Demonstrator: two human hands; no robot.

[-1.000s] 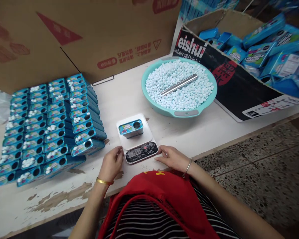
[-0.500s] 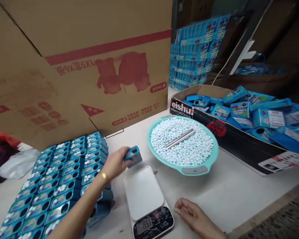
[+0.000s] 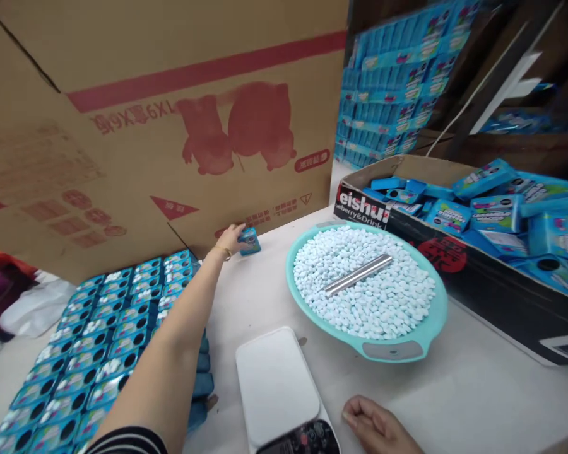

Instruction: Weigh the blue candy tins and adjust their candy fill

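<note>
My left hand (image 3: pixel 229 239) is stretched out to the foot of the big cardboard box, its fingers round a small blue box (image 3: pixel 249 241) at the table surface. Low in the view, my right hand (image 3: pixel 376 424) rests with curled fingers beside a white kitchen scale (image 3: pixel 278 384); whether it holds anything is hidden. The scale's plate is bare. Behind it a turquoise basin (image 3: pixel 392 350) is full of pale blue pellets (image 3: pixel 360 315), with a metal tube (image 3: pixel 358 275) lying on top. Rows of open blue boxes (image 3: pixel 99 340) stand at the left, some showing white pellets.
The large cardboard box (image 3: pixel 170 157) walls off the back. At the right, an open carton (image 3: pixel 435 252) holds a heap of blue boxes. Stacked blue boxes (image 3: pixel 392 88) stand behind. A white plastic bag (image 3: pixel 35 309) lies at the far left.
My left hand has moved forward from above the scale to the big cardboard box, carrying the small blue box. My right hand stays near the scale. The view has shifted a little.
</note>
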